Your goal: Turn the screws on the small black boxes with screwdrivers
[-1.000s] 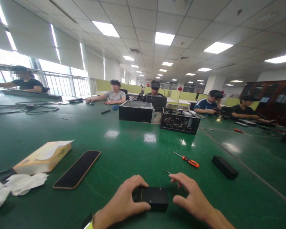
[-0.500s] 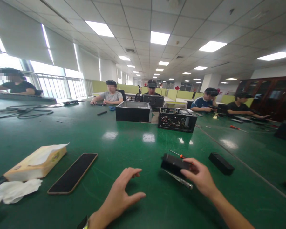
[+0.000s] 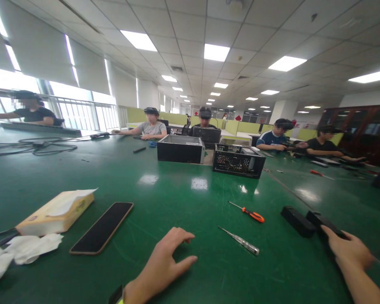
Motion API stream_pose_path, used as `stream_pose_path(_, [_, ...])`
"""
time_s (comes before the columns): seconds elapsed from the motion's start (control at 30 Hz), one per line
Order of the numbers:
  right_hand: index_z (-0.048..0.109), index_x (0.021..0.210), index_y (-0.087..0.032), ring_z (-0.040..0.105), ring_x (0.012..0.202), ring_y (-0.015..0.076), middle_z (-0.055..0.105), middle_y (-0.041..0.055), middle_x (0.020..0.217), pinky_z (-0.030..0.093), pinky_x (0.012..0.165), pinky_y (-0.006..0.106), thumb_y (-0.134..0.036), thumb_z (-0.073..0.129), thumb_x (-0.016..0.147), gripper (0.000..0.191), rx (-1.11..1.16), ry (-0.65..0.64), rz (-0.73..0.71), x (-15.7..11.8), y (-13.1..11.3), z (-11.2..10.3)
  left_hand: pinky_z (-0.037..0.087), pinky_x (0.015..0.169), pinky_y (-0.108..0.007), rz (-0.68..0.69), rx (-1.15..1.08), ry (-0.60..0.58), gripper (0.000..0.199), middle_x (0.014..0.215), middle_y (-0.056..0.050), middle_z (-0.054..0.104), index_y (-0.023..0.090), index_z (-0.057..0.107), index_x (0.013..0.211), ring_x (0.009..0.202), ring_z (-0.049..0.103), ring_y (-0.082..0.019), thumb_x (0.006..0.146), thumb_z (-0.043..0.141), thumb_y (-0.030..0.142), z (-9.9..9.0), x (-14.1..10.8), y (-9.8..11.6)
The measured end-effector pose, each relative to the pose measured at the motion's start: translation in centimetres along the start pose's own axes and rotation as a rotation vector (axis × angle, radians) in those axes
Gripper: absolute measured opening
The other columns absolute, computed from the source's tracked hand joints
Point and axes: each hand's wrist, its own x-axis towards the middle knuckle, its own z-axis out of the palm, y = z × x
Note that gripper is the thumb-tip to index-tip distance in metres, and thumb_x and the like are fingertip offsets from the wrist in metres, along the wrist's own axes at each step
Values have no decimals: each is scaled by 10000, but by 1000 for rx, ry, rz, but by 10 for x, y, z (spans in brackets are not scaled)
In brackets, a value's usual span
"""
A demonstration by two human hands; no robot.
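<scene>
My right hand (image 3: 350, 249) is closed on a black oblong block (image 3: 323, 221) at the right; its exact kind does not show. Just left of it, close alongside, lies a similar black block (image 3: 297, 220) on the green table (image 3: 190, 194). My left hand (image 3: 167, 259) rests low in the middle with thumb and fingers apart, holding nothing. Between the hands lies a screwdriver with a clear handle (image 3: 242, 242). Beyond that is a screwdriver with an orange and black handle (image 3: 251, 214).
A smartphone (image 3: 103, 228) and a tissue pack (image 3: 58, 213) lie left of my left hand, beside crumpled tissues (image 3: 31, 249). Farther back stand a black metal case (image 3: 180, 151) and an opened computer case (image 3: 239, 161). Several people sit around the table. Cables (image 3: 39, 145) lie at the far left.
My right hand has carried the black block rightward, beside the other block. Both screwdrivers now show fully. My left hand keeps much the same pose; the view has shifted slightly.
</scene>
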Motion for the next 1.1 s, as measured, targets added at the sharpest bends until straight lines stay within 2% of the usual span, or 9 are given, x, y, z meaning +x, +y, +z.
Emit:
stream_pose_path(0.1, [678,1202,-121,642,889,501,661,310,995,456,518,530,-599,654,614,758,-90,-160,222,-5,-2,3,490,846,-355,-11,1,-8,324,977,-33,643,235,609,1131,911,605,-226,822,702,208,-1,1,1])
stream_pose_path(0.23, [574,1343,-119,538,1169,484,515,347,1293,472,681,549,-649,538,744,800,-101,-106,128,-18,-21,-5,491,846,-352,-15,-10,-7,368,972,-24,640,251,591,1174,902,607,-219,824,690,196,0,1,1])
stream_pose_path(0.4, [728,1064,-243,641,994,482,717,189,1063,500,728,553,-721,517,722,624,-169,-305,-58,-27,-51,-11,492,838,-350,-13,-8,-4,345,960,-24,642,249,601,1156,893,611,-219,827,692,200,-1,0,1])
stream_pose_path(0.53, [753,1055,-167,669,893,503,732,250,994,505,683,583,-705,625,614,707,-269,-462,-109,-31,-61,-10,494,833,-343,-12,-1,-5,341,947,-23,648,245,611,1147,884,615,-217,821,697,193,-1,0,1])
stream_pose_path(0.63, [750,1064,-114,676,855,498,729,288,932,511,644,564,-672,616,626,722,-261,-480,-136,-35,-65,-8,499,824,-342,-7,2,-2,349,936,-23,652,244,614,1150,873,619,-217,816,704,196,-1,1,1])
stream_pose_path(0.73, [715,1114,-77,669,909,476,724,276,979,519,716,540,-678,584,662,764,-200,-493,-192,-51,-81,-6,507,838,-353,-1,2,-1,351,950,-32,655,240,615,1160,886,622,-223,821,699,197,-1,1,2])
stream_pose_path(0.9, [674,1154,-214,671,979,275,722,70,1108,522,852,333,-642,621,716,615,71,-709,-485,-136,-145,-17,473,976,-429,15,11,31,482,1190,-89,613,257,571,1277,1092,575,-282,819,718,273,-2,2,4])
stream_pose_path(1.0, [673,1126,-197,645,986,268,706,82,1093,488,886,357,-486,677,773,457,315,-1026,-816,-206,-182,-41,416,1038,-495,16,51,34,706,1321,-124,539,257,494,1380,1200,500,-335,753,796,379,-3,2,4])
stream_pose_path(1.1, [688,1063,-220,643,914,244,706,51,1003,484,842,334,-336,757,706,381,377,-1190,-924,-257,-199,-60,408,1021,-512,49,94,-23,792,1280,-134,567,235,530,1359,1171,502,-352,681,839,502,-3,3,7])
